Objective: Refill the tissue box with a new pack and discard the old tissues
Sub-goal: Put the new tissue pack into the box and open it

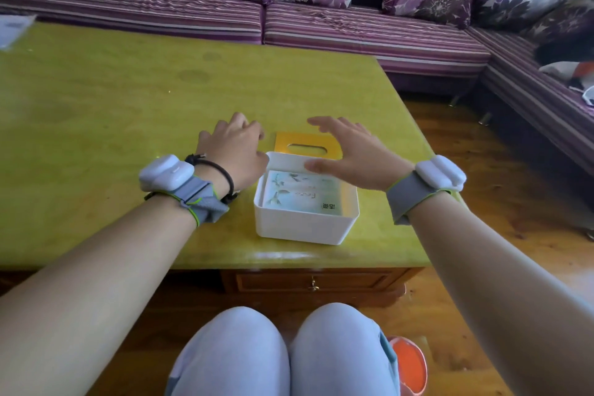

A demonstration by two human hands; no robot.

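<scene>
Inside rectangular white box (305,225), glossy pack (302,191)

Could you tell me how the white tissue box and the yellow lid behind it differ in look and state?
The white tissue box is a deep, open-topped container, while the yellow lid is a flat panel. The box holds a printed tissue pack; the lid holds nothing and has an oval slot cut through it. The box sits nearer the table edge; the lid lies just behind it. Both rest on the table, between the left hand and right hand.
</scene>
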